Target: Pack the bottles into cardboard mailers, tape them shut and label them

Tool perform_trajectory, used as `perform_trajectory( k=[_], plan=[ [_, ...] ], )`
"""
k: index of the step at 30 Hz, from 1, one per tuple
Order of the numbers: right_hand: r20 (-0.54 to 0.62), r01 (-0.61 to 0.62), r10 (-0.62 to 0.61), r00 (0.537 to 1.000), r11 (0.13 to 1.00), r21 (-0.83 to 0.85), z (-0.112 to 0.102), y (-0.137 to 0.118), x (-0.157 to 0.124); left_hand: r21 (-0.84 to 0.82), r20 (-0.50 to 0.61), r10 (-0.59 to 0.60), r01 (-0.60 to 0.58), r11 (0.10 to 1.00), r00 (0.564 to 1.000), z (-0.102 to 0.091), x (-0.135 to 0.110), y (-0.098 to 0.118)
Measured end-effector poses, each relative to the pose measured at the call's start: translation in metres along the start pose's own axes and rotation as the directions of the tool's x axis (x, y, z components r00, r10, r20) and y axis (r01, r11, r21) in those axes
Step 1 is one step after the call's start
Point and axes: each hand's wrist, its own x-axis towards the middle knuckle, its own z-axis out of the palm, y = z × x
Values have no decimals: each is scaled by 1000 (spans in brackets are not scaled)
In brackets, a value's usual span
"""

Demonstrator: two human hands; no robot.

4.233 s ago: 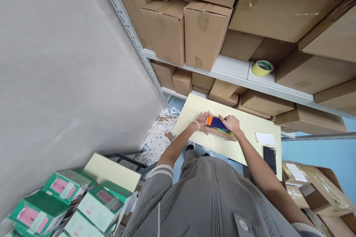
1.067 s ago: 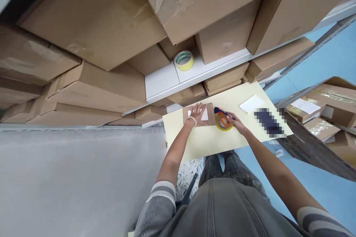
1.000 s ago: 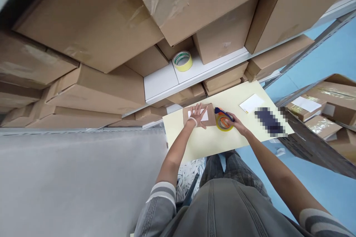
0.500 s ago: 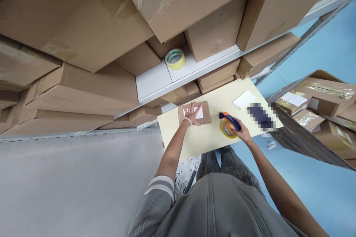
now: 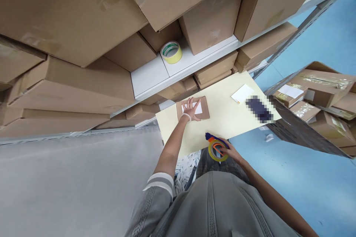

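Note:
My left hand (image 5: 190, 111) lies with fingers spread on a small cardboard box (image 5: 205, 109). A white label (image 5: 198, 108) on the box top is partly covered by that hand. The box rests on a pale yellow board (image 5: 219, 98). In my right hand (image 5: 229, 150) is a tape dispenser (image 5: 210, 137), blue and orange, loaded with a roll of yellowish tape. My fingers are wrapped round it, and it hangs over the board's near edge, close to my body, apart from the box.
On the board's right lie a white card (image 5: 242, 93) and a blurred dark object (image 5: 260, 109). A yellow tape roll (image 5: 171, 52) sits on the white shelf (image 5: 150, 77) among large cartons. At right stands a big open carton (image 5: 303, 133) holding several taped boxes. Shredded paper (image 5: 185, 166) shows below.
My right hand has drawn the tape dispenser back toward my body and left, from above the board to its near edge. My left hand stays on the box.

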Motion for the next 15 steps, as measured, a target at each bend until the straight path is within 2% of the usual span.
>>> perform_trajectory(
  k=[3, 6, 11, 15],
  plan=[
    [4, 30, -30, 1000, 1000, 3, 26, -14, 30, 2, -3, 3, -3, 1000, 1000, 3, 2, -1],
    [-30, 48, -49, 998, 999, -22, 40, -24, 56, -5, -15, 18, -19, 1000, 1000, 6, 3, -4],
    [-72, 34, -38, 997, 998, -51, 37, -38, 89, -12, -29, 34, -34, 999, 999, 10, 4, -6],
    [-86, -30, 31, 996, 999, 11, 35, -47, 102, -8, -29, 30, -31, 1000, 999, 11, 5, -6]
  ],
)
